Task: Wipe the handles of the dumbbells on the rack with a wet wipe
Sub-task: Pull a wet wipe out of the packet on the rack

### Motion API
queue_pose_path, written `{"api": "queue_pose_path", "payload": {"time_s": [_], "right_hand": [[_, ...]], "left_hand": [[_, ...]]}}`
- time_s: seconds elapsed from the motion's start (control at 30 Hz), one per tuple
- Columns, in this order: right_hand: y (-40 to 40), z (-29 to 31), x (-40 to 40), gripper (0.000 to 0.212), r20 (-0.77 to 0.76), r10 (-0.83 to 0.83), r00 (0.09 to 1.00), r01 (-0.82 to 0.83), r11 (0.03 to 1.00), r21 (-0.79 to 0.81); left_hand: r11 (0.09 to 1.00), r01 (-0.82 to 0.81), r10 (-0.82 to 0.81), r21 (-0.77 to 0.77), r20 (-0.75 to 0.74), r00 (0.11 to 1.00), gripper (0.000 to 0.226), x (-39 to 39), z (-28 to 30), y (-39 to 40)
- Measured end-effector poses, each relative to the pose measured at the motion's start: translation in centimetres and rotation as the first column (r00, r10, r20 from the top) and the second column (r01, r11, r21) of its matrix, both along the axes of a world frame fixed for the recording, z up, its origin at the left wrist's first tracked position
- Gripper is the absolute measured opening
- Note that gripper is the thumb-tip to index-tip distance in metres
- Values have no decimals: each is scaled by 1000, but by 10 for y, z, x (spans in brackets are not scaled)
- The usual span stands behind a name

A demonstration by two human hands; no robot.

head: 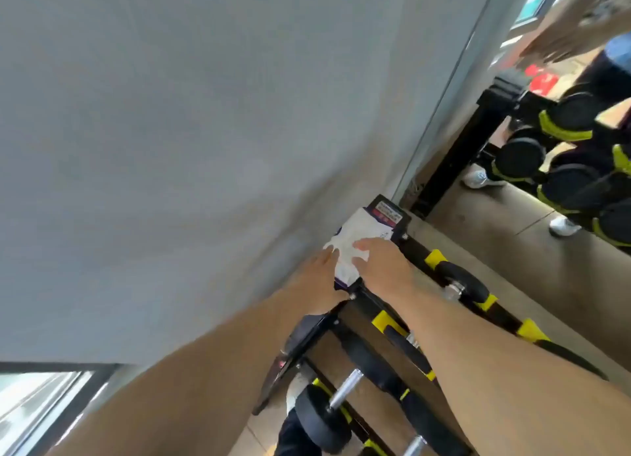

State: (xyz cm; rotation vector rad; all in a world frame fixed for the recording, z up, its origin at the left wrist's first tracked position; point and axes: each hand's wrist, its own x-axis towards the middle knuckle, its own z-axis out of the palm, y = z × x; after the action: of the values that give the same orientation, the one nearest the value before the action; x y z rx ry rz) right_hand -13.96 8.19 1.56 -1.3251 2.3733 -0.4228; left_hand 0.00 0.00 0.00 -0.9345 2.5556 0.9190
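From the head view I see both my hands reaching to the far end of the dumbbell rack, where a pack of wet wipes lies on the rack's top corner, hard against the grey wall; my left hand rests against the near left side of the pack, though I cannot tell whether its fingers grip it or only steady it; my right hand lies over the pack's right side, its fingers bent down onto a crumpled white wet wipe that stands up out of the pack's top, and they seem to pinch it, though the blur keeps me from being sure. The rack is black with yellow patches; on its right a black dumbbell sits just beyond my right forearm; lower and nearer, another dumbbell shows a bare metal handle between black heads. At the far right a mirror shows more dumbbells and white shoes on the floor; a window sits at the near left.
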Motion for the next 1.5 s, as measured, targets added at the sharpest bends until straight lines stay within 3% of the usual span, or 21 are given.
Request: {"api": "queue_pose_path", "payload": {"time_s": [0.13,0.27,0.37,0.63,0.73,0.83,0.93,1.2,1.3,1.37,1.5], "right_hand": [[-36,-9,1,38,-163,-95,982,110,990,87],[-39,-31,-1,38,-171,-174,970,195,974,114],[-38,-38,3,37,-208,-165,964,192,974,119],[-39,-38,-7,23,-237,-137,962,157,985,70],[-44,-33,-6,17,-113,-258,960,260,966,7],[-45,-26,-13,6,86,-475,876,480,876,-53],[-44,-22,-21,7,135,-521,843,531,846,-51],[-47,-16,-38,3,86,-448,890,451,892,-20],[-36,-18,-32,8,-128,-343,930,340,939,-48],[-32,-24,-21,15,-242,-233,942,249,968,38],[-39,-34,-11,33,-216,-241,946,284,938,199]], "left_hand": [[999,12,-13,-43,-18,1000,97,-15,-25,-26],[992,113,-112,-60,6,994,104,-25,-38,-28],[996,85,-84,-36,27,996,108,-29,-48,-23],[1000,-3,0,-25,-121,993,107,-20,-63,-17],[998,-57,55,-12,-160,986,100,-19,-63,-17],[997,-76,71,-23,-192,979,86,-23,-55,-16],[996,-59,45,-67,-198,979,72,-28,-47,-17],[966,69,-122,-249,-205,971,55,-47,-59,-37],[969,70,-126,-236,-228,966,58,-56,-58,-45],[982,35,-84,-187,-258,963,60,-55,-60,-47],[993,14,-51,-117,-323,945,60,-48,-67,-48]]}}
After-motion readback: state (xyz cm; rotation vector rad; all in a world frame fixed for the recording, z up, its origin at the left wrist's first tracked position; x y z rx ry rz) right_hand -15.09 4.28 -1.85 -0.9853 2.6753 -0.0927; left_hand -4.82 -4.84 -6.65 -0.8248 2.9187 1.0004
